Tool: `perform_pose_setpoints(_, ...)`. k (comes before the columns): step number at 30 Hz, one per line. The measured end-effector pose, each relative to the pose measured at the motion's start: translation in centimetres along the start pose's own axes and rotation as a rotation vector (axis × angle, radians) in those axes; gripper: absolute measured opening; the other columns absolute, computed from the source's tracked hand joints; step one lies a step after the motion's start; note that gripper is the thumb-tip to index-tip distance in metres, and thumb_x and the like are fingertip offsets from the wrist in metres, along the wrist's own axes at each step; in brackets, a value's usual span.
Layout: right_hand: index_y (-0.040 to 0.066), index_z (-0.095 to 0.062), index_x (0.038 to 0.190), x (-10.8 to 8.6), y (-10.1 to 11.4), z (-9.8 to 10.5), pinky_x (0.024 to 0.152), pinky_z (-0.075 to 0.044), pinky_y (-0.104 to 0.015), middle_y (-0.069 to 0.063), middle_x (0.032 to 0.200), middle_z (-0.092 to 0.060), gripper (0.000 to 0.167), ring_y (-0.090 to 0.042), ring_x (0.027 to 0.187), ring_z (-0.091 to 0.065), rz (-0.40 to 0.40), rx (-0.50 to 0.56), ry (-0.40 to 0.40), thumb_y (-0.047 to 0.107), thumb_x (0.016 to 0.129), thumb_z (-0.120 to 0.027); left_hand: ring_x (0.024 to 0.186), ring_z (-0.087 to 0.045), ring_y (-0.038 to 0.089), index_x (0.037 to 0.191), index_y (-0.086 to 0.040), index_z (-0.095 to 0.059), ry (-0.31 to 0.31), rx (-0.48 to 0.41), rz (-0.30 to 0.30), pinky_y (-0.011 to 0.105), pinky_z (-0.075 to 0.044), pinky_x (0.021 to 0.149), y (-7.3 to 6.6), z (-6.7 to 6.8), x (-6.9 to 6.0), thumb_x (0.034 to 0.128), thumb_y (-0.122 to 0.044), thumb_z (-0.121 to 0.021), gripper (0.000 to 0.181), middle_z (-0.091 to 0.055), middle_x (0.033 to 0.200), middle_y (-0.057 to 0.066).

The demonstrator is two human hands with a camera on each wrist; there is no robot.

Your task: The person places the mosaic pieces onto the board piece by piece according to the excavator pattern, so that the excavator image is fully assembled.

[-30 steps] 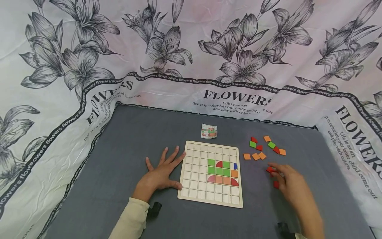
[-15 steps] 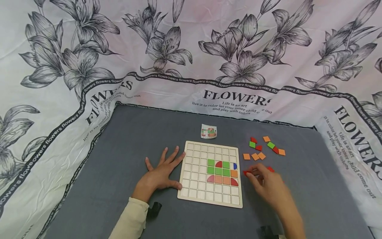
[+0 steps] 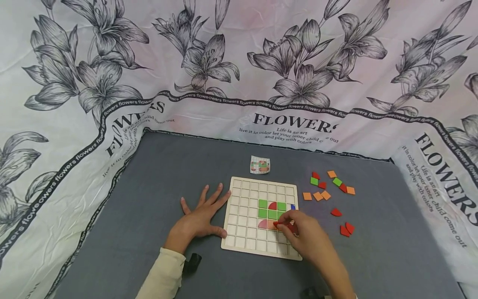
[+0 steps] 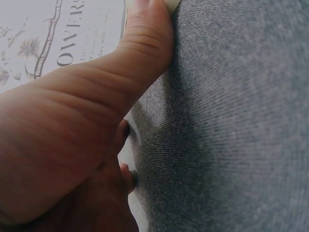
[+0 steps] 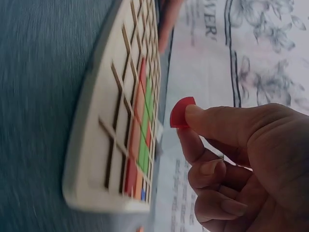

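The right hand [image 3: 308, 236] is over the lower right part of the wooden grid board [image 3: 239, 245], pinching a red quarter-round piece [image 3: 276, 224]. In the right wrist view the red piece [image 5: 181, 112] shows between thumb and fingertip, above the board [image 5: 84, 159]. The left hand [image 3: 198, 222] lies spread on the table, its thumb and a fingertip touching the board's left edge. In the left wrist view the left hand's [image 4: 87, 116] thumb reaches the board's edge. Green pieces [image 3: 263, 204], red ones and a blue one [image 3: 293, 207] sit in cells; the right hand hides some cells.
A small patterned card [image 3: 259, 165] lies behind the board. To the right are scattered orange pieces [image 3: 307, 196], green pieces [image 3: 337, 182] and red pieces [image 3: 336, 212]. A flower-printed cloth [image 3: 209, 112] rises behind the grey table [image 3: 168, 166].
The right hand has moved left from the loose red pieces to above the board, carrying one red piece. The left hand has stayed at the board's edge.
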State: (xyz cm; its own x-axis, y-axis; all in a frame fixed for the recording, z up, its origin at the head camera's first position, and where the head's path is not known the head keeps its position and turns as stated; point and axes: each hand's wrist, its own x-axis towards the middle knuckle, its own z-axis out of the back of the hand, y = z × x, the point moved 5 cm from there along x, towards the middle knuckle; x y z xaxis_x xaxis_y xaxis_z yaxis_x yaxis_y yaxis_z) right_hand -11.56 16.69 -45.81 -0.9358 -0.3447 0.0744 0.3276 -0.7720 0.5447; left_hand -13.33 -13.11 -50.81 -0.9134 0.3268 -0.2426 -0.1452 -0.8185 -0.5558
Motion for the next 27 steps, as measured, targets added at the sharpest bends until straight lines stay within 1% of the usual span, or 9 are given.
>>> perform_pose_setpoints(2,0.025,-0.071,0.096,0.2,0.6,-0.8,0.053,-0.044,-0.023,0.017,0.081,-0.061,0.015,-0.002,0.062,-0.048,-0.008,0.003,0.030,0.021,0.092,-0.086,0.163,0.017,0.033,0.170,-0.039,-0.017,0.008,-0.004,0.004,0.085,0.028,0.101,0.4,-0.3,0.2,0.0716,-0.056,-0.091,0.125,0.001,0.179,-0.008)
perform_pose_setpoints(5,0.028,-0.071,0.093,0.4,1.3,-1.8,0.056,-0.044,-0.023,0.019,0.082,-0.062,0.017,-0.002,0.065,-0.051,-0.002,-0.003,0.055,0.023,0.091,-0.087,0.163,0.017,0.033,0.170,-0.039,-0.018,0.009,-0.017,0.002,0.084,0.029,0.101,0.4,-0.4,0.2,0.0716,-0.055,-0.092,0.125,0.001,0.179,-0.007)
perform_pose_setpoints(7,0.029,-0.070,0.091,0.4,1.6,-2.3,0.056,-0.043,-0.023,0.021,0.080,-0.061,0.018,-0.002,0.064,-0.050,0.013,-0.011,0.059,0.024,0.090,-0.088,0.163,0.015,0.035,0.171,-0.035,-0.020,0.019,-0.012,0.005,0.086,0.026,0.103,-0.2,0.1,-0.2,0.0736,-0.053,-0.092,0.122,-0.002,0.179,-0.004)
perform_pose_setpoints(10,0.030,-0.069,0.089,0.4,1.7,-2.9,0.055,-0.040,-0.023,0.022,0.074,-0.056,0.020,-0.002,0.061,-0.046,0.006,-0.031,0.062,0.027,0.089,-0.089,0.163,0.011,0.038,0.171,-0.032,-0.022,0.010,-0.013,-0.010,0.087,0.022,0.104,-0.7,0.6,-0.4,0.0745,-0.052,-0.092,0.120,-0.005,0.179,0.000)
perform_pose_setpoints(15,0.031,-0.068,0.086,0.4,1.9,-3.3,0.054,-0.039,-0.022,0.022,0.072,-0.054,0.021,0.000,0.059,-0.043,-0.010,-0.039,0.066,0.030,0.090,-0.088,0.163,0.011,0.038,0.171,-0.032,-0.020,0.011,-0.020,-0.011,0.086,0.023,0.105,-0.8,0.6,-0.4,0.0747,-0.050,-0.092,0.121,-0.004,0.179,0.000)
perform_pose_setpoints(19,0.031,-0.069,0.087,0.4,2.0,-3.5,0.057,-0.042,-0.023,0.022,0.077,-0.056,0.020,0.000,0.062,-0.047,-0.007,-0.050,0.060,0.030,0.089,-0.088,0.163,0.012,0.036,0.171,-0.033,-0.021,0.013,-0.004,0.002,0.087,0.021,0.105,-0.7,0.5,-0.3,0.0750,-0.050,-0.092,0.120,-0.004,0.179,-0.002)
perform_pose_setpoints(23,0.031,-0.068,0.086,0.5,1.8,-3.7,0.061,-0.045,-0.024,0.020,0.083,-0.057,0.022,0.000,0.067,-0.051,-0.024,-0.079,0.061,0.028,0.087,-0.091,0.164,0.010,0.036,0.170,-0.034,-0.023,0.015,0.005,0.009,0.088,0.020,0.105,-0.7,0.5,-0.3,0.0740,-0.051,-0.092,0.120,-0.006,0.179,-0.003)
perform_pose_setpoints(27,0.030,-0.068,0.085,0.6,1.7,-3.8,0.059,-0.044,-0.023,0.018,0.082,-0.056,0.024,0.000,0.067,-0.049,-0.031,-0.108,0.074,0.026,0.086,-0.092,0.164,0.010,0.036,0.171,-0.034,-0.022,0.015,0.004,0.012,0.088,0.020,0.105,-0.6,0.5,-0.4,0.0736,-0.051,-0.092,0.121,-0.005,0.179,-0.003)
